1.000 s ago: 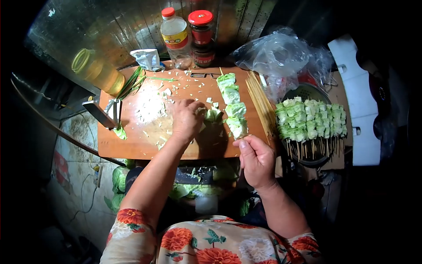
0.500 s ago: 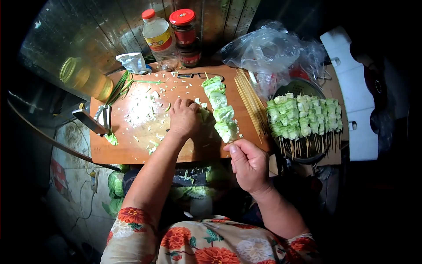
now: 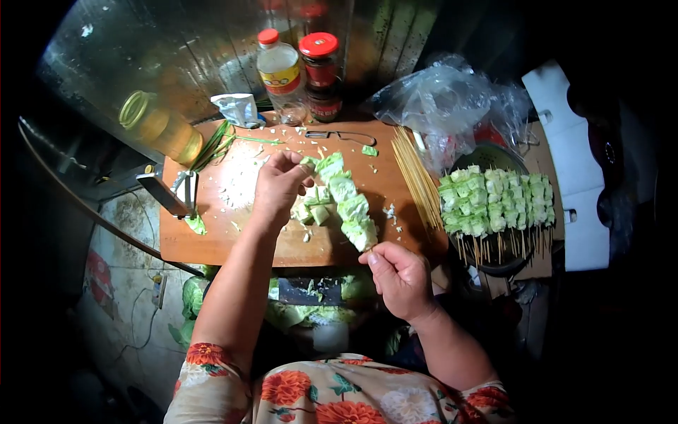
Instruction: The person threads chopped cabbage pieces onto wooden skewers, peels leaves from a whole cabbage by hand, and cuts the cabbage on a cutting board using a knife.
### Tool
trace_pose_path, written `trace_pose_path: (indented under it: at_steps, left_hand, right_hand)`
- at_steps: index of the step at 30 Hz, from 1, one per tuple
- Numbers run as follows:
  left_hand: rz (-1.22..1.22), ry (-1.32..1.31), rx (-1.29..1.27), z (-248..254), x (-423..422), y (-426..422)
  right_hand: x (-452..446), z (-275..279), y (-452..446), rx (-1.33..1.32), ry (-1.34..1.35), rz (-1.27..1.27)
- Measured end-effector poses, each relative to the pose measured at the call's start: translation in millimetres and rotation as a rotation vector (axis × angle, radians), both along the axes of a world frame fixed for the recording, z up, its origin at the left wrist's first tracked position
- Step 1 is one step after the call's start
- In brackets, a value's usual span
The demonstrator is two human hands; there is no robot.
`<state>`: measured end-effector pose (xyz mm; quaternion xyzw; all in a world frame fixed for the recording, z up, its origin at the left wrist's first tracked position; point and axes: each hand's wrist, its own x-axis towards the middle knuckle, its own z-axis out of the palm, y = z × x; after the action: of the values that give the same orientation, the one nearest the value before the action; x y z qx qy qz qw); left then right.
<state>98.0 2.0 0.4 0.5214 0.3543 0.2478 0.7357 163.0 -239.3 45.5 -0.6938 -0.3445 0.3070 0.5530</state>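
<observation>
Pinched low at its bare end, a skewer of folded cabbage pieces slants up and left over the wooden board, held by my right hand. My left hand is beside the skewer's upper tip, thumb and fingers closed on a small green cabbage piece. Part of that piece is hidden by the fingers. Below and between the hands, a small pile of cut cabbage lies on the board.
Bare bamboo skewers lie at the board's right. Beyond them, finished cabbage skewers rest across a dark round pan. A plastic bag, bottle, red-lidded jars, yellow jar and peeler stand or lie around.
My left hand has lifted from the cabbage pile and moved up toward the skewer's tip with a piece. The pile is uncovered. The view has shifted slightly.
</observation>
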Motion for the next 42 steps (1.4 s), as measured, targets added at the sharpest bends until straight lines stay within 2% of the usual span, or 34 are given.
trace_pose_path:
  at_steps: [2,4,8,16,18,24,27,29,32,36,38,42]
  left_hand:
    - [0.139,-0.085,-0.103,9.9,-9.6,1.9]
    - [0.175,-0.133,-0.124,2.8,-18.9,10.6]
    - [0.19,-0.188,-0.203,12.5,-39.2,14.9]
    - [0.243,-0.207,-0.145,19.8,-65.7,18.4]
    - [0.233,-0.148,-0.03,22.0,-67.9,16.9]
    - [0.118,-0.165,0.027,18.9,-76.1,19.9]
    - [0.101,-0.21,-0.117,27.3,-78.3,21.0]
    - [0.085,-0.209,-0.107,24.2,-78.4,21.2]
    - [0.04,-0.207,-0.09,17.9,-78.6,21.5]
    - [0.027,-0.174,-0.06,14.3,-76.4,18.8]
    - [0.022,-0.215,-0.049,13.2,-74.8,17.4]
    - [0.1,-0.256,-0.039,20.3,-69.0,7.0]
  right_hand:
    - [-5.1,3.0,1.7,-0.008,0.007,0.041]
    - [-10.0,9.1,5.7,-0.128,0.009,0.091]
    - [-20.0,7.4,14.4,-0.107,0.031,0.128]
    - [-34.3,0.1,26.2,-0.156,0.065,0.148]
    - [-36.8,-0.8,28.3,-0.159,0.082,0.153]
    - [-43.2,1.0,30.3,-0.158,0.052,0.131]
    - [-45.0,1.8,30.7,-0.127,-0.057,0.107]
    - [-43.8,2.4,31.5,-0.072,-0.173,0.111]
    - [-45.4,1.1,30.1,-0.028,-0.203,0.123]
    - [-46.1,-4.1,28.2,0.065,-0.106,0.137]
    - [-44.1,-1.1,27.6,-0.068,-0.08,0.135]
    - [-44.3,-5.1,32.1,-0.103,0.0,0.15]
